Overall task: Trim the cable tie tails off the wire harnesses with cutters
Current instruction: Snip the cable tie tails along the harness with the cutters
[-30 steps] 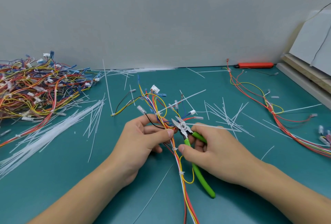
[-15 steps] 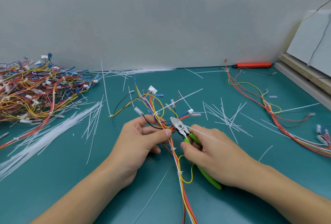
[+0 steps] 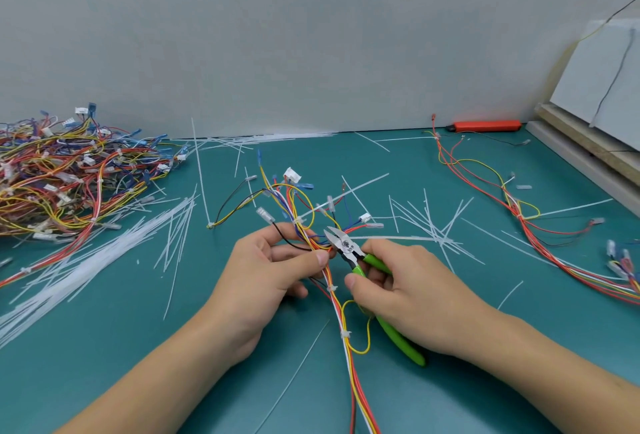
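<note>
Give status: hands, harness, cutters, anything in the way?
Left hand pinches wire harness. Right hand grips green cutters, tips beside the bundle. Loose tie tails litter mat; nothing in the way.

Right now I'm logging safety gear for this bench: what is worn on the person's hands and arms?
Nothing that shows. The left hand and right hand are bare: no gloves, rings or plasters visible. Both forearms are uncovered as far as the frame's lower edge, with no sleeves, watch or wristband in view. Whether sleeves begin higher up cannot be told.

Bright, even light; wide-angle edge distortion.
</note>
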Tool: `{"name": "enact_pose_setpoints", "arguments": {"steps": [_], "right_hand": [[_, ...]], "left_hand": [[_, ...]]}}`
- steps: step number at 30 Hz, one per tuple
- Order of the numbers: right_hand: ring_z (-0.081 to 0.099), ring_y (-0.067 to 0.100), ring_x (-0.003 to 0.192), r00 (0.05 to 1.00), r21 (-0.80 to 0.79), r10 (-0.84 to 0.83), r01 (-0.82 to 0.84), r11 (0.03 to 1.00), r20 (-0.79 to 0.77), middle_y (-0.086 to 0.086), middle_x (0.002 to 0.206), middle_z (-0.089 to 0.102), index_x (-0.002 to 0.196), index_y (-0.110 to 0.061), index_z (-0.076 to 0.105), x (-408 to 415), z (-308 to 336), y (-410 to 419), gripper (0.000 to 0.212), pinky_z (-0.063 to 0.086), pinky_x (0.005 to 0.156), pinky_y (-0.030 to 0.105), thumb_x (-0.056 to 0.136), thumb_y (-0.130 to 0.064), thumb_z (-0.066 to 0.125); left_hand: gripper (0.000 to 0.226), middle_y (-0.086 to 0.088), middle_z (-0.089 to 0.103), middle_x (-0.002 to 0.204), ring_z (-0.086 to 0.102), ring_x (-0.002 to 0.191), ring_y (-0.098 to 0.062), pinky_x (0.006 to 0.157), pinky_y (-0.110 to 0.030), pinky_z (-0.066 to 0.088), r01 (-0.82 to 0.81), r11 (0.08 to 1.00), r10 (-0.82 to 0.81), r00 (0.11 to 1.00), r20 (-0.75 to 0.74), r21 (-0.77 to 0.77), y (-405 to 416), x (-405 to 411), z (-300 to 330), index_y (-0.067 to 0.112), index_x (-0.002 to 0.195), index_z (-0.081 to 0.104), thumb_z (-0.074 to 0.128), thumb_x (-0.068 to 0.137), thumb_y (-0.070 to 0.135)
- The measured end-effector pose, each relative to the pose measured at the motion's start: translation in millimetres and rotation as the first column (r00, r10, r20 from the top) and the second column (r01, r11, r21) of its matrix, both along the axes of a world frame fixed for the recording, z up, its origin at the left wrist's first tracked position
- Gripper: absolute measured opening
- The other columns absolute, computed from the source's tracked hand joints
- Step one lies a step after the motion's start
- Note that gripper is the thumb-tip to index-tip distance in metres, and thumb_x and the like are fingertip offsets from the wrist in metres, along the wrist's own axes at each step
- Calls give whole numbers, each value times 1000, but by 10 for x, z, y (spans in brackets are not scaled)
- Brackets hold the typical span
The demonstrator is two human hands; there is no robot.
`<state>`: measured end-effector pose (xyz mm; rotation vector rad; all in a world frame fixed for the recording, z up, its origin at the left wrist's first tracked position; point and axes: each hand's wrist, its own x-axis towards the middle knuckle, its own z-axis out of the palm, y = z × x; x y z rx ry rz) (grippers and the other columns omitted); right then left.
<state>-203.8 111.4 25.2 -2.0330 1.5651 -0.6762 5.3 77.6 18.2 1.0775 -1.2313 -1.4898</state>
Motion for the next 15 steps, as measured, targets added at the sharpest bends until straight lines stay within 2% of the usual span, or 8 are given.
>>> {"name": "enact_pose_setpoints", "arguments": {"steps": [4, 10, 15], "right_hand": [[50, 9, 65, 1000, -16, 4, -4, 1000, 8, -10, 72, 58, 80, -32, 51, 9, 7, 18, 41, 47, 63, 34, 77, -73, 52], [49, 7, 62, 1000, -9, 12, -12, 1000, 8, -14, 68, 56, 77, -39, 48, -8, -1, 16, 35, 41, 58, 29, 76, -74, 52], [50, 8, 63, 1000, -14, 19, -19, 1000, -1, -13, 70, 57, 80, -42, 48, -4, 6, 9, 32, 43, 58, 30, 77, -74, 52]], "left_hand": [[34, -15, 79, 96, 71, 73, -21, 51, -22, 48, 3, 1000, -3, 1000, 3, -8, 8, 5, -4, 12, 101, 67, 83, 71, 17], [30, -16, 79, 93, 71, 72, -20, 50, -22, 48, 0, 1000, 0, 1000, 1, -7, 6, 5, -3, 13, 98, 68, 83, 72, 15], [34, -15, 79, 93, 71, 72, -20, 51, -22, 48, -1, 1000, 1, 1000, 1, -6, 5, 2, -5, 12, 100, 68, 84, 70, 16]]}}
